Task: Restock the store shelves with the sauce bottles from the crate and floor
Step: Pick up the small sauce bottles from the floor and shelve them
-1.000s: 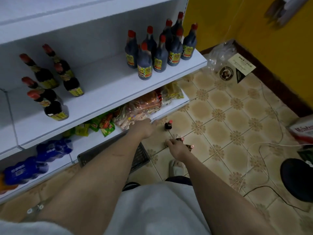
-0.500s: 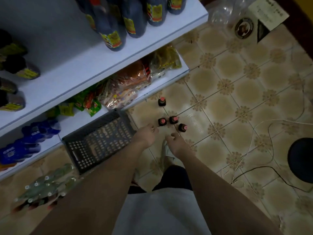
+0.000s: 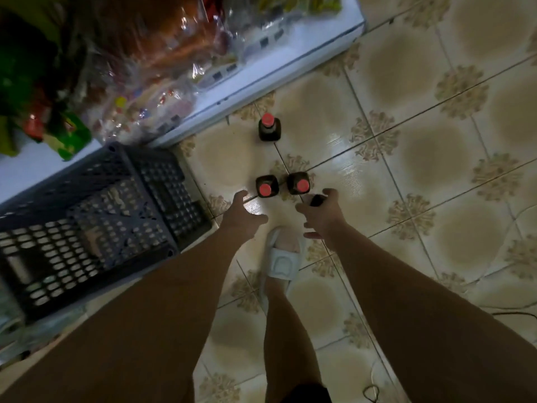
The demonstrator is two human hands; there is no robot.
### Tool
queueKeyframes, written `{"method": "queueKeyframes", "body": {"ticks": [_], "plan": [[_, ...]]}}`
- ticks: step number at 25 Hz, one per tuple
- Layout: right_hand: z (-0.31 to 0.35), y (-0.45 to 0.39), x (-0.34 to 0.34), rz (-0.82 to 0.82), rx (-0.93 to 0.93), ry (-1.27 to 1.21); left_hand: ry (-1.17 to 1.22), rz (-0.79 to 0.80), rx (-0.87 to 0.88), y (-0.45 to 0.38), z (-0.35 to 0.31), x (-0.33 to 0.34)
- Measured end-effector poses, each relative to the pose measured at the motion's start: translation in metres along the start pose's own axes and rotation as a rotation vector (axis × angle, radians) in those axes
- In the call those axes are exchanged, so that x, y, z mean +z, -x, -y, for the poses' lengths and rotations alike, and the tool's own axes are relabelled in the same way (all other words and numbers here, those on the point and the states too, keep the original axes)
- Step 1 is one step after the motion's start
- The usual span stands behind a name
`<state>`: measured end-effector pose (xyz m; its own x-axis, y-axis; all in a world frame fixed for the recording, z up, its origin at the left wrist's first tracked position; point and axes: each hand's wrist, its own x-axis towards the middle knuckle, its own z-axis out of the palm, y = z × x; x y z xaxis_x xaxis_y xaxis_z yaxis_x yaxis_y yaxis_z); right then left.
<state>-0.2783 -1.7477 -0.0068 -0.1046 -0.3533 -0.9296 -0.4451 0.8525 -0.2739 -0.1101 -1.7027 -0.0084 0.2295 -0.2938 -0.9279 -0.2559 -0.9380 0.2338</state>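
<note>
Three dark sauce bottles with red caps stand upright on the tiled floor: one close to the bottom shelf edge and two side by side nearer me. My left hand hovers just short of the left one of the pair, fingers spread and holding nothing. A fourth sauce bottle has my right hand curled over its top, so its cap is hidden. The dark plastic crate sits on the floor to the left and looks empty.
The white bottom shelf runs across the top, loaded with snack packets in clear wrap and green packs. My foot in a white sandal is just below the hands. A cable lies at the right.
The view has dropped lower and closer to the floor. Both hands reached forward to the bottles. My right hand now covers the nearest bottle's cap, which showed half a second ago.
</note>
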Motion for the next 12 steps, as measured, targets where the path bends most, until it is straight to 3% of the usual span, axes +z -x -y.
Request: {"method": "queueKeyframes", "body": {"ticks": [6,12], "plan": [[0.002,-0.091,0.016,0.172,-0.001,-0.121,0.507,0.14,-0.117,-0.085,-0.01,0.034],[0.006,-0.113,0.026,0.114,-0.004,-0.083,0.767,0.208,-0.232,-0.118,-0.01,0.042]]}}
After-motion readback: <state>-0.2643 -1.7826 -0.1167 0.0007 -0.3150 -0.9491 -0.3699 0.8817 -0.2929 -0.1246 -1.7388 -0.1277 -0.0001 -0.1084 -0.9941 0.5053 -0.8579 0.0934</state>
